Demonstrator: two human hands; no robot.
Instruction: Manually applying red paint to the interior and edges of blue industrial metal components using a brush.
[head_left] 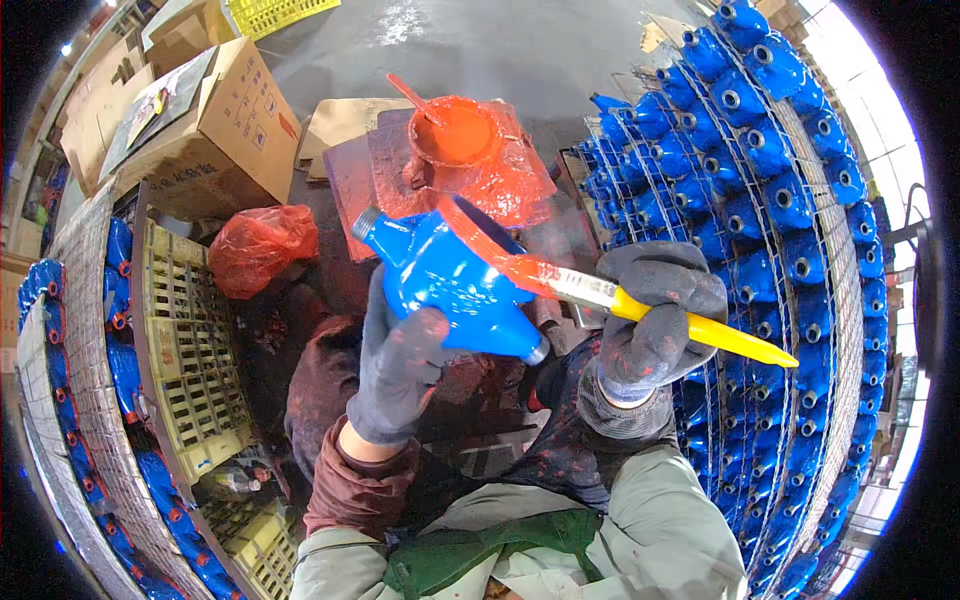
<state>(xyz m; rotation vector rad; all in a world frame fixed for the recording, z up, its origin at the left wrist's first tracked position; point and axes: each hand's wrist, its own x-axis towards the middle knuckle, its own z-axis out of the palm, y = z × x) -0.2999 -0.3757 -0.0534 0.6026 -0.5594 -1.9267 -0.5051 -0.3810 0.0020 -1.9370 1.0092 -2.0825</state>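
While brush (590,289) touches casting rim (466,232), rack (836,265) flanks right hand (662,315)

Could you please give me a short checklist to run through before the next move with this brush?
1. Left hand supporting the blue part: ok.
2. Right hand gripping the brush: ok.
3. Bristles carrying red paint: ok.
4. Bristles touching the part's red rim: cannot tell; they overlap it in view.
5. Rim fully coated: cannot tell; some is hidden.
6. Gloves clean: not ok, red marks show.
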